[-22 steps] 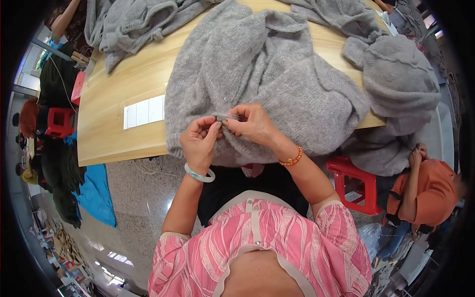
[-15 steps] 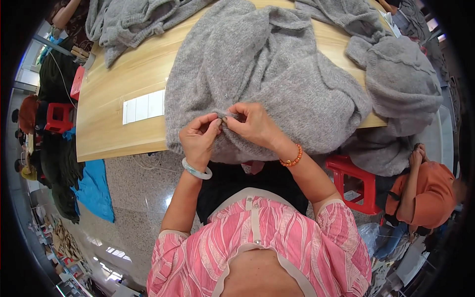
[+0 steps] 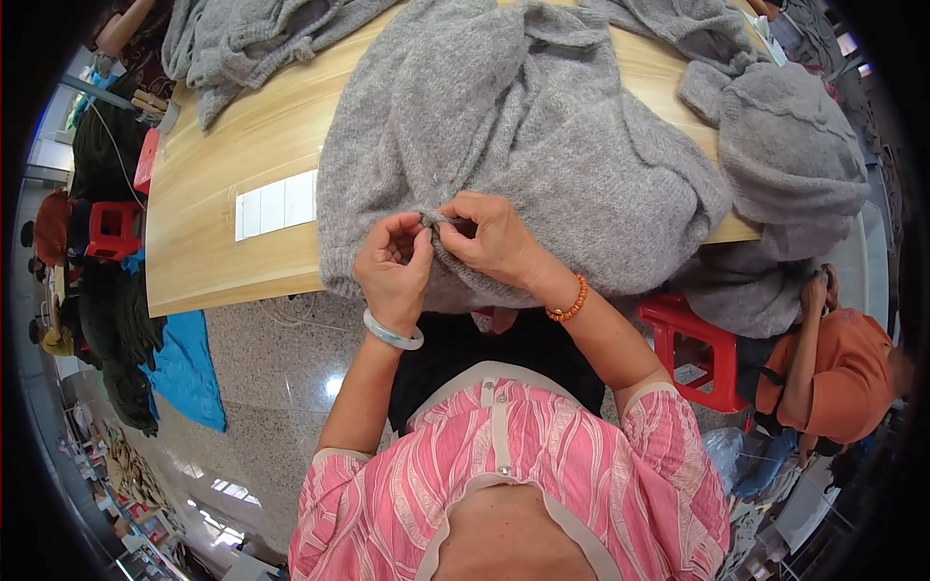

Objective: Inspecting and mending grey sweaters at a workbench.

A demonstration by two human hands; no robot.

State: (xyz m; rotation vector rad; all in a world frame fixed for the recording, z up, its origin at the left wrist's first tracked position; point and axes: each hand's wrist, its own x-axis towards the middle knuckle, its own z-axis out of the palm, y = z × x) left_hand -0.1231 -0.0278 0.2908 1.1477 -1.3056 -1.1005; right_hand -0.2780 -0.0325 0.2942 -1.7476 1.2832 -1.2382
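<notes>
A grey knitted sweater [image 3: 572, 145] lies bunched over the near edge of the wooden table [image 3: 203, 213], part of it hanging toward my lap. My left hand [image 3: 395, 261], with a pale bangle on its wrist, pinches a small fold of the knit between thumb and forefinger. Close beside it, my right hand [image 3: 489, 237], wearing an orange bead bracelet, grips the same fold, thumb and forefinger together. The fingertips of both hands nearly meet. Whether a needle or thread is between them is too small to make out.
White paper strips [image 3: 276, 206] lie left of the sweater. More grey knitwear [image 3: 262, 48] covers the far left, and another heap [image 3: 794, 145] hangs off the right side. A red stool [image 3: 693, 353] stands at right, near a person in orange [image 3: 843, 382]. Blue cloth [image 3: 189, 373] hangs at left.
My hands keep pinching the fold, the fingertips shifting slightly on it. My left hand has turned a little and its curled fingers are more apart. The whole view has shifted slightly.
</notes>
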